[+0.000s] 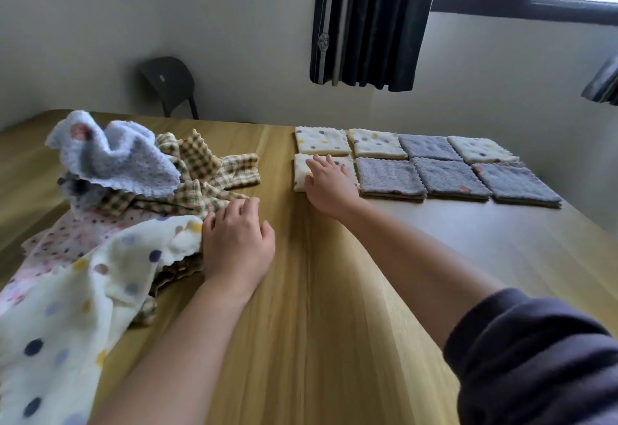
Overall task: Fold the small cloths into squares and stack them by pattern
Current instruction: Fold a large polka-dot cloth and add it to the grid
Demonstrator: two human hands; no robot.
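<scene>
Right hand point(329, 179), fingers spread flat, presses on the folded cream dotted square point(301, 172), the near-left piece of a two-row grid of folded squares point(448, 177) on the wooden table point(334, 291). Left hand point(237, 244), fingers bent, touches the unfolded pile point(133, 190); whether it grips a cloth cannot be told.

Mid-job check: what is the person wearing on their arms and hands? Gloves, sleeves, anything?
No gloves, rings or watch show on the left grip or right grip. A dark, soft-looking sleeve is bunched near the right elbow, leaving that forearm uncovered. No sleeve shows on the left forearm.
</scene>
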